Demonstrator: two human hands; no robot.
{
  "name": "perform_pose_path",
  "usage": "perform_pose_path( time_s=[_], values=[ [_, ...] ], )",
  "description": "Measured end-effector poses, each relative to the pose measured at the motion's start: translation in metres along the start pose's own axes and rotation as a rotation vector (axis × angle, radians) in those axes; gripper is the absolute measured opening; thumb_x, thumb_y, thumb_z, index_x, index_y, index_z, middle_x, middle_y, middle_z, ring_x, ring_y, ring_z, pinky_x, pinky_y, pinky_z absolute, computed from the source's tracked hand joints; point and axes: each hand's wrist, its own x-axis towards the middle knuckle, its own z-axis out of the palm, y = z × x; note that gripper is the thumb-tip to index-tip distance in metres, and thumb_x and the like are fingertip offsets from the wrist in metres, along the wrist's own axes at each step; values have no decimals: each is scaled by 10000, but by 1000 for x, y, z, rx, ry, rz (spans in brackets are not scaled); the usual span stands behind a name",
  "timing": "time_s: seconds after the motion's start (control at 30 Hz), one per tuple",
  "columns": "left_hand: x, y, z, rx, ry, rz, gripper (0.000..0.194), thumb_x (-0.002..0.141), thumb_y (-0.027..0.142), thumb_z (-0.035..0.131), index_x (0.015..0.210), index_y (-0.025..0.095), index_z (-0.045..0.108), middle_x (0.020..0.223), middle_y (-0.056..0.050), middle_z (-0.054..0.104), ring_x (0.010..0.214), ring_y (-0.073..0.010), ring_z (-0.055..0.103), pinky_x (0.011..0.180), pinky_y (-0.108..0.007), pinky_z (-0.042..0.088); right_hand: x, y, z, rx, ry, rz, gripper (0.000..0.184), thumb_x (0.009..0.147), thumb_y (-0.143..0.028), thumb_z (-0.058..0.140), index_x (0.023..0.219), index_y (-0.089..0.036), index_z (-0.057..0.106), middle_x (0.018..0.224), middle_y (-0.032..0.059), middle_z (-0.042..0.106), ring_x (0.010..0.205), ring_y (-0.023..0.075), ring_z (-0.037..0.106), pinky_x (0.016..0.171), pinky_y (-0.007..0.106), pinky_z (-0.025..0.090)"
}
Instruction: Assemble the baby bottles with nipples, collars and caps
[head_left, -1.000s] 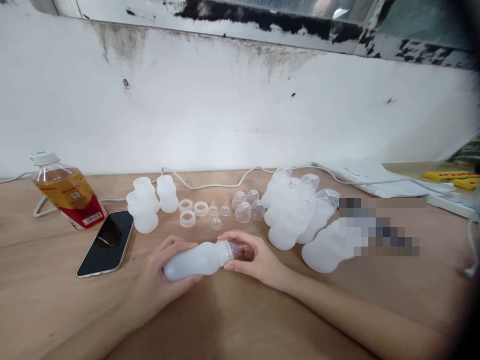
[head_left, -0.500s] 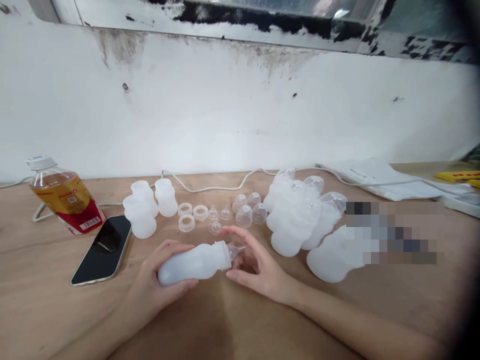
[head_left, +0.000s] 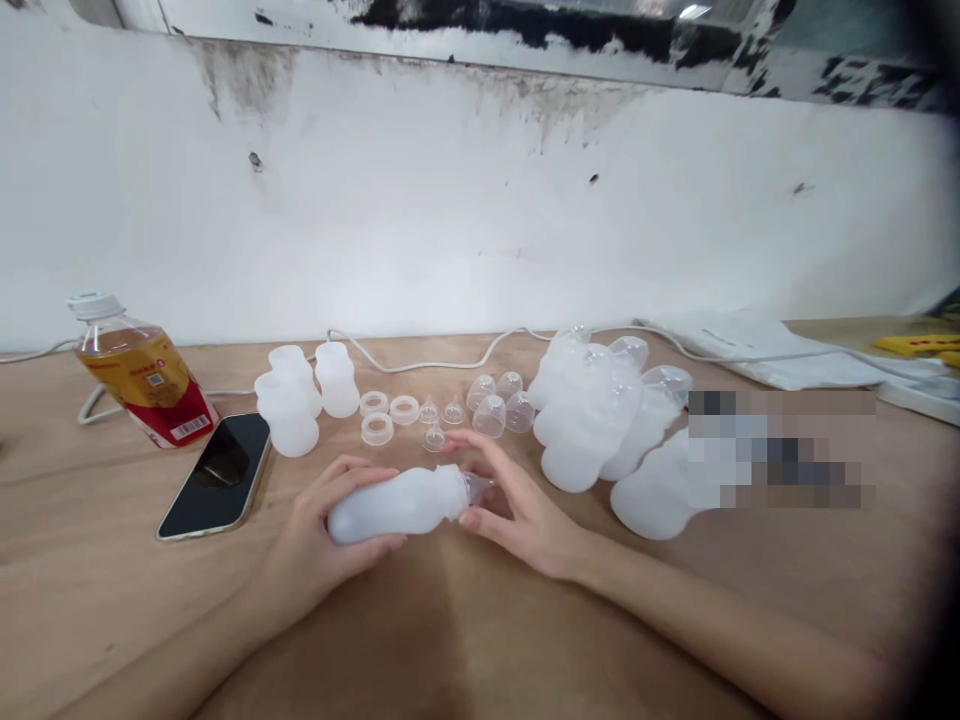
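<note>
Brown wooden worktop (head_left: 517,640) below a stained white wall (head_left: 397,210), with a frosted plastic bottle in hand

Along the foot of the wall, a thin white cable (head_left: 435,366) winds across the worktop. Near its front, the left hand (head_left: 304,540) grips the frosted bottle (head_left: 397,502) around its base end, thumb on the near side and fingers over the far side. The bottle lies sideways, its collar and clear teat pointing right. The right hand (head_left: 525,520) curves loosely around that teat end, thumb and forefinger apart; whether it touches the bottle cannot be told.

Beyond the hands stand three frosted white waisted bottles (head_left: 287,415), then three translucent plastic rings (head_left: 376,438), three clear pointed teats (head_left: 434,437) and four clear domed caps (head_left: 490,415). Right of these, a cluster of frosted bottles with clear domed caps (head_left: 581,430) crowds together, a pixelated patch covering part of one beside it.

On the left, a black-screened smartphone (head_left: 217,480) lies flat, just beside a white-capped amber drink bottle with a red and yellow label (head_left: 154,385).
</note>
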Motion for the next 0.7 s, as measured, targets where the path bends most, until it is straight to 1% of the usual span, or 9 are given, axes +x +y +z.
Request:
perform_pose_path(
  time_s=[0.07,0.13,0.2,0.27,0.33,0.4,0.47,0.53,0.7],
  values=[
    [0,1,0,-17,12,7,341,680,300,627,1005,238,547,954,-11,509,885,-162,518,784,-268,430,1,-4,-6,-62,-69,-122,534,705,-296,608,1192,-244,396,1197,74,449,921,167,509,602,230,466],
    [-2,3,0,0,11,23,347,679,305,630,1009,240,548,941,-9,504,868,-161,518,768,-264,434,2,-4,-6,-135,-96,-123,408,724,-311,588,1109,-226,479,1073,61,536,825,146,537,585,224,456],
    [-3,3,2,50,27,64,355,668,299,637,1010,252,554,912,-8,493,833,-156,519,741,-265,439,3,-2,-2,-118,-59,4,264,785,-381,498,953,-181,536,803,37,604,573,94,526,474,203,410],
    [-4,3,4,97,52,110,363,658,295,640,1010,264,558,878,-6,487,797,-150,518,718,-265,442,4,-1,3,-34,-62,171,340,831,-457,377,765,-156,522,560,-3,555,370,53,422,366,186,325],
    [-4,3,5,116,58,131,362,654,302,639,1005,267,561,864,-6,492,782,-150,520,710,-267,443,5,-3,5,-1,-114,270,441,851,-495,281,659,-156,488,462,-16,506,307,49,389,331,184,282],
    [-2,4,3,108,50,106,357,656,312,632,1003,258,562,876,-10,505,788,-155,526,709,-268,445,6,-8,1,-63,-140,237,421,846,-496,303,748,-155,528,528,3,548,382,74,473,370,192,329],
    [-1,6,1,86,64,59,344,670,318,616,999,233,557,900,-17,522,814,-162,534,723,-271,447,6,-14,-7,-182,-127,90,366,802,-471,435,1000,-175,516,739,37,602,542,106,541,455,211,391],
    [0,7,0,66,69,16,334,688,323,600,996,207,546,941,-25,538,864,-174,537,754,-276,444,6,-17,-14,-305,-120,-75,482,754,-405,542,1176,-210,413,958,63,572,654,121,538,532,231,418],
    [-2,3,1,38,15,-78,363,674,360,611,987,198,526,916,-22,605,797,-175,573,708,-280,465,2,-10,-16,-404,-139,-201,408,786,-341,508,1149,-188,398,1029,78,529,628,101,478,561,238,413]
  ],
)
